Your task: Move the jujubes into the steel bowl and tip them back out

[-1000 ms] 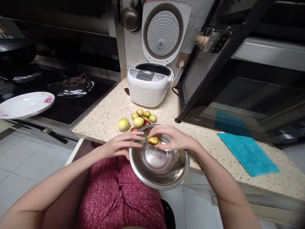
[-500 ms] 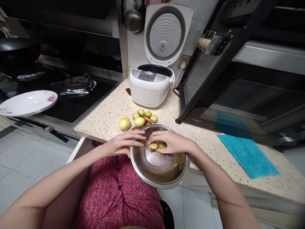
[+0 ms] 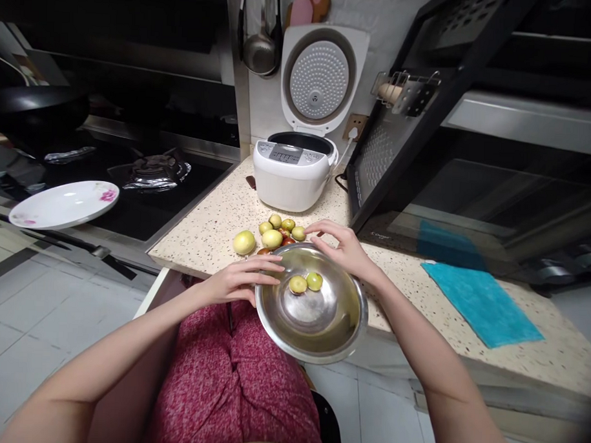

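A steel bowl (image 3: 320, 339) hangs half over the counter's front edge, above my lap. Two small green-yellow fruits (image 3: 305, 283) lie inside it. My left hand (image 3: 235, 281) grips the bowl's left rim, fingers laid over it. My right hand (image 3: 340, 249) hovers over the bowl's far rim with fingers spread and empty, its fingertips close to the pile of fruits (image 3: 270, 233) on the speckled counter (image 3: 212, 225). That pile holds several green and reddish fruits, the largest at the left.
A white rice cooker (image 3: 294, 173) with its lid up stands behind the fruits. A black rack (image 3: 400, 141) leans at the right, a blue cloth (image 3: 481, 302) lies beside it. A white plate (image 3: 66, 204) and a stove sit at the left.
My right hand let go of the fruits into the bowl and moved up and back toward the pile on the counter. The left hand stayed on the rim.
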